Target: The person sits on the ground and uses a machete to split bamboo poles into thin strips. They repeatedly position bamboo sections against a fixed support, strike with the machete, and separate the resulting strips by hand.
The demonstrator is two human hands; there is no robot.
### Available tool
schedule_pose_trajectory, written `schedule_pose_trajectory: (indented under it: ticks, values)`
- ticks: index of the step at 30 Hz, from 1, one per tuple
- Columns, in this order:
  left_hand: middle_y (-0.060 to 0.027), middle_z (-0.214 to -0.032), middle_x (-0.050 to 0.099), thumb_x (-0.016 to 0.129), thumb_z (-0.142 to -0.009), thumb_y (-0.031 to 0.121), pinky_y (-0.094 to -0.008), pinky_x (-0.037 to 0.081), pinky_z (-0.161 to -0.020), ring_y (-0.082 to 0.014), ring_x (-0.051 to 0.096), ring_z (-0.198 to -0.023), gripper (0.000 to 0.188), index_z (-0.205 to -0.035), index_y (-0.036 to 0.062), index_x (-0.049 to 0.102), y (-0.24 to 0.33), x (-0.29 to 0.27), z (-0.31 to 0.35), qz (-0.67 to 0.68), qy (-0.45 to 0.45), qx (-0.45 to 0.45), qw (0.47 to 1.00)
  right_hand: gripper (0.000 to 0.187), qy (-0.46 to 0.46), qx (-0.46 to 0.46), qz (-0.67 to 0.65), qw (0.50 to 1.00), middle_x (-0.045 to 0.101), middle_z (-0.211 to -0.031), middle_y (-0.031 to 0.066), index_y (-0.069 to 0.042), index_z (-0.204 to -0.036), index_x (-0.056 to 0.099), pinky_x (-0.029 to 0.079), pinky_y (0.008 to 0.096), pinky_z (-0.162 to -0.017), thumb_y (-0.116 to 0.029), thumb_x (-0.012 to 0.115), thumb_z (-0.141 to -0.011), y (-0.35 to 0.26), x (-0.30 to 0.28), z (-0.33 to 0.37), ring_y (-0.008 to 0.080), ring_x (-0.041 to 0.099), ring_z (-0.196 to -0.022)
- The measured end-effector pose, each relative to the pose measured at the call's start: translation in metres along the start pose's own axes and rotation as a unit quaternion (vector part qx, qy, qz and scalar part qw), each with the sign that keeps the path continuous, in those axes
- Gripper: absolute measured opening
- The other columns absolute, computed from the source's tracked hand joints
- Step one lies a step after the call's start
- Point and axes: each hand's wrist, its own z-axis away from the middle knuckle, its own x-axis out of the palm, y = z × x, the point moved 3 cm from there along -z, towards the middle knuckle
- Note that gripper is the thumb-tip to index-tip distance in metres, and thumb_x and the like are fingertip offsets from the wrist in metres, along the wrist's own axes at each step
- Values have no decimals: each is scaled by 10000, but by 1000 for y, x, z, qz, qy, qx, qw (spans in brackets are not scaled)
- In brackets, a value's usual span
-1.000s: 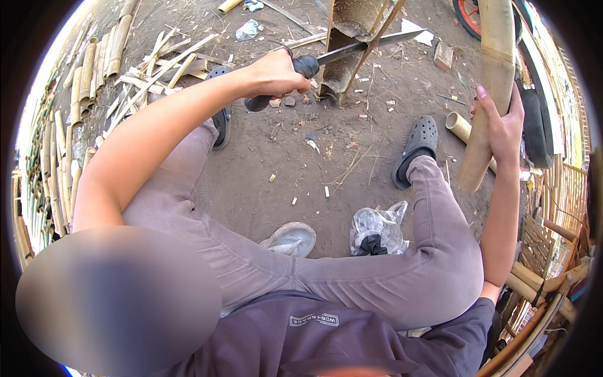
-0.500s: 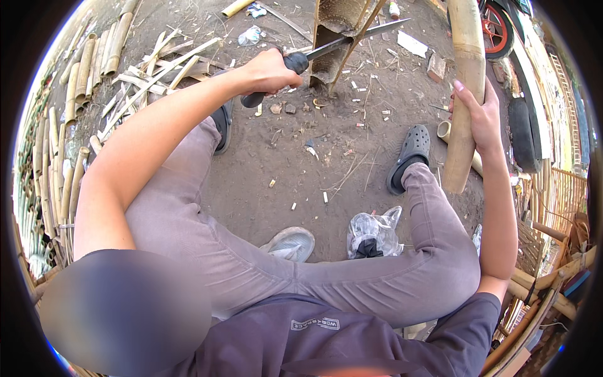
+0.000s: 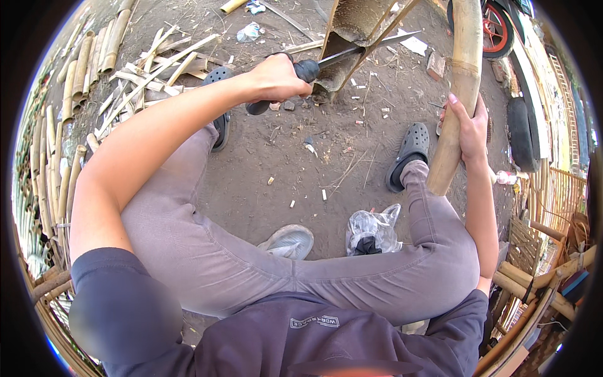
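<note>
My left hand [image 3: 279, 79] is closed round the dark handle of a long-bladed knife [image 3: 339, 58]. Its blade runs across the hollow of a split bamboo piece [image 3: 355, 24], and the tip shows beyond that piece's right edge. On the right, my right hand [image 3: 471, 131] grips a thick bamboo pole [image 3: 466, 60] near its lower end, thumb on the near side. That pole slants from the top of the view down to just above my right knee. How far the blade sits in the split bamboo's wall, I cannot tell.
Bamboo strips [image 3: 160, 66] and cut poles [image 3: 80, 75] lie at the left. A brick [image 3: 436, 65], a black tyre [image 3: 521, 135] and a red-rimmed wheel [image 3: 496, 31] are at the right. Between my legs lie a clear plastic bag [image 3: 372, 231] and a grey sandal [image 3: 290, 242].
The split bamboo has shifted right and tilted, and my left hand with the knife has moved slightly right and nearer. The pole's lower end has moved left in my right hand.
</note>
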Motion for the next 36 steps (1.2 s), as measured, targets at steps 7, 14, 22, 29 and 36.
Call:
schedule_pose_trajectory:
  ticks: [7,14,22,29,36]
  values:
    - [-92,-646,628,709,-707,247,-339,480,-520,-163,588,-537,304,-804,-32,635,10,5,4,6,13,-5,1000,433,-12,9,14,1000,615,-824,63,7,-1180,516,533,284,-554,-223,745,-893,10,-6,8,133,627,-638]
    - [-121,-643,624,714,-705,283,-365,505,-570,-198,619,-574,370,-872,-40,649,10,18,-3,-40,-6,42,998,454,-17,11,14,1000,629,-858,67,23,-1161,527,522,278,-562,-228,769,-870,13,-9,15,132,637,-647]
    - [-142,-672,650,707,-714,329,-368,530,-604,-220,653,-616,397,-849,-41,657,3,31,-15,-49,-12,22,998,457,-10,11,20,1000,633,-862,71,24,-1164,526,520,277,-576,-223,771,-868,11,-10,17,133,639,-654]
    - [-196,-704,680,717,-704,320,-369,558,-634,-258,684,-634,429,-808,-92,657,3,41,-12,-5,7,-21,1000,477,0,-7,72,997,654,-907,89,43,-1189,520,530,275,-608,-223,763,-876,12,-16,20,136,659,-701]
    - [-163,-715,656,730,-711,233,-353,518,-536,-215,646,-581,373,-885,-74,610,14,44,-17,-36,-60,-20,997,486,53,-122,147,980,675,-951,111,39,-1200,538,548,287,-643,-255,760,-883,-51,-32,16,144,682,-738]
